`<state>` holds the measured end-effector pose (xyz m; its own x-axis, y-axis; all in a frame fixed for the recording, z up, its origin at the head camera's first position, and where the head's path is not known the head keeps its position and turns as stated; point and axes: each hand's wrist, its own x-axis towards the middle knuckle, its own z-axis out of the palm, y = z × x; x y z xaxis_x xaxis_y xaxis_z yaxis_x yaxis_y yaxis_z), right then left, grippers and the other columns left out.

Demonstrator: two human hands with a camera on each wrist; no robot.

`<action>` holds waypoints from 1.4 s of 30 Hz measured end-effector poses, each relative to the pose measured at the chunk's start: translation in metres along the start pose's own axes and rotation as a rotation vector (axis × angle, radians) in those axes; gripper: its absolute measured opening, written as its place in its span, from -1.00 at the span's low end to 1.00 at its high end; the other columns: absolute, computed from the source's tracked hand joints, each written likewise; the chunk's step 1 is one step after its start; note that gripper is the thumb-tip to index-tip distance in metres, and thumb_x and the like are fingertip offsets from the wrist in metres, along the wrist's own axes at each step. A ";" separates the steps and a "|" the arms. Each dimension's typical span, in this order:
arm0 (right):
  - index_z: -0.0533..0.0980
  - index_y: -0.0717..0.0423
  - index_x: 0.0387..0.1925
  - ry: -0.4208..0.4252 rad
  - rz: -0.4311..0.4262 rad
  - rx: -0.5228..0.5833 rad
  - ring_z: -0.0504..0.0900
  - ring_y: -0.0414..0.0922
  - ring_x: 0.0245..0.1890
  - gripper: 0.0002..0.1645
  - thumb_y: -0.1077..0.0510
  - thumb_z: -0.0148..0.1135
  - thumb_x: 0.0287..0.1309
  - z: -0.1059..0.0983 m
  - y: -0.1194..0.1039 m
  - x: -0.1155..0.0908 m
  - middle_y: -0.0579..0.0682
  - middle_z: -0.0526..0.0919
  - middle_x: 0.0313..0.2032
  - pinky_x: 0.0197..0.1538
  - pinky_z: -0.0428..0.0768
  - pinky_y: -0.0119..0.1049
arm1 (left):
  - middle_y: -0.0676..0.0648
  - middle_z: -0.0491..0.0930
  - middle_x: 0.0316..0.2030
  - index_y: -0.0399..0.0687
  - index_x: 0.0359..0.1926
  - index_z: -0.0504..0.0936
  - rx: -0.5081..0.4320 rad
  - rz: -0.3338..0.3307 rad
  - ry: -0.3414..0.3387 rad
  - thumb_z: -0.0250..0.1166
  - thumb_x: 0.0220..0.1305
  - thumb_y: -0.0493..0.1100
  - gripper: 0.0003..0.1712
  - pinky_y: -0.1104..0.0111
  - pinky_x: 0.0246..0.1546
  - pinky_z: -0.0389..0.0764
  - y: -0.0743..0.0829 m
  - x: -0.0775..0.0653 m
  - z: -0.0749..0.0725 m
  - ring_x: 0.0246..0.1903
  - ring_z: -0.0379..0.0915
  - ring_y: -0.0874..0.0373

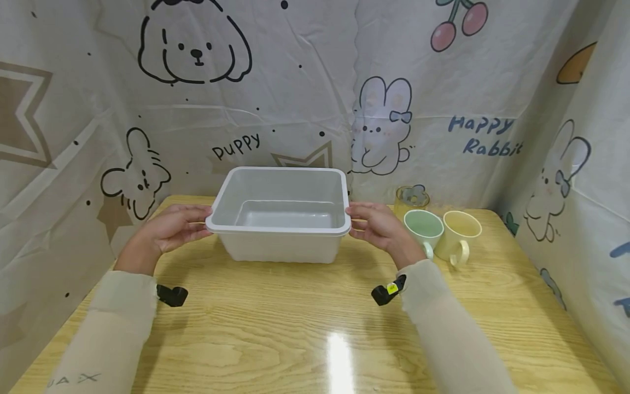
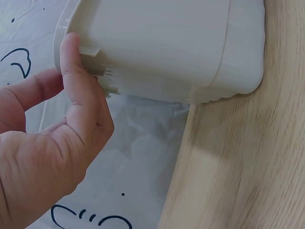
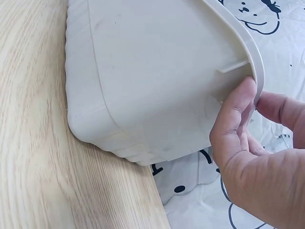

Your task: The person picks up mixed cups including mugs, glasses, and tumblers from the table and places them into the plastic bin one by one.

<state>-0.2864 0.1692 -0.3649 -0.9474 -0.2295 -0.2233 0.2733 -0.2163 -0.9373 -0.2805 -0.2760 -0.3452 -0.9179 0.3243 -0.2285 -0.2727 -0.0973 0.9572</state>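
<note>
A white rectangular plastic basin (image 1: pixel 280 246) stands upright at the back of the wooden table, and nothing shows inside it. My left hand (image 1: pixel 179 227) grips its rim at the left end, fingertips tucked under the lip in the left wrist view, where the hand (image 2: pixel 71 119) is close to a small rib below the edge. At the opposite end my right hand (image 1: pixel 376 224) pinches the rim between thumb and fingers. The right wrist view shows this hand (image 3: pixel 252 152) with a fingertip beneath the lip, beside another short rib.
Right of my right hand stand a green mug (image 1: pixel 423 225), a yellow mug (image 1: pixel 460 232) and, behind them, a clear amber glass (image 1: pixel 403 205). A printed cloth (image 1: pixel 295 109) hangs behind and beside the wooden table (image 1: pixel 266 323).
</note>
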 end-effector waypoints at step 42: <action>0.35 0.48 0.23 -0.065 -0.017 -0.209 0.70 -0.09 -0.22 -0.55 0.31 0.16 0.43 -0.054 -0.017 -0.046 0.02 0.68 -0.14 -0.14 0.71 -0.32 | -0.15 0.61 -0.16 -0.24 -0.11 0.69 -0.029 0.006 -0.042 0.17 0.51 -0.31 -0.85 0.34 -0.11 0.72 -0.018 0.004 0.056 -0.23 0.66 0.09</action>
<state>-0.2559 0.2349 -0.3535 -0.9371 -0.2893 -0.1953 0.2101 -0.0206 -0.9775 -0.2632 -0.2205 -0.3532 -0.9071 0.3624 -0.2143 -0.2758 -0.1269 0.9528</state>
